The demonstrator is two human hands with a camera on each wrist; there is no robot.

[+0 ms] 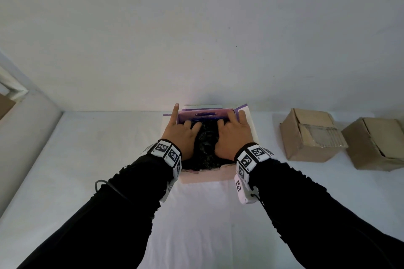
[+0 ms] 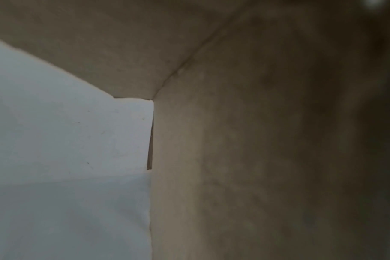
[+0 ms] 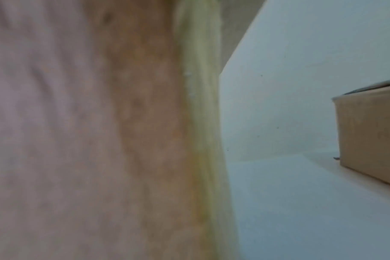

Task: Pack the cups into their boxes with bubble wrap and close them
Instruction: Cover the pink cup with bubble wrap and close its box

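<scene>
Both hands work inside an open box (image 1: 205,176) with pale pink outer walls and a purple-lined interior, which stands on the white table (image 1: 65,170) against the far wall. The left hand (image 1: 179,135) rests on the left part of a dark, crinkled bundle of bubble wrap (image 1: 205,148) that fills the box; its index finger points straight up beside the box's left rear corner, while the other fingers curl down onto the wrap. The right hand (image 1: 232,137) lies on the right part of the same bundle, fingers bent and slightly spread, their tips pressed into the wrap near the rear wall of the box, the outermost finger lying along the right flap (image 1: 248,116). A cup cannot be made out under the wrap (the bundle hides whatever it covers).

Well to the right of the open box stand two brown cardboard boxes (image 1: 310,135), side by side and close together; the nearer one has clear tape across its top, and the farther one (image 1: 376,144) sits at the picture's right edge.

The left wrist view shows only blurred cardboard wall (image 2: 256,140) and white table, the right wrist view a blurred pinkish surface and one brown box (image 3: 372,137); neither shows the fingers.
</scene>
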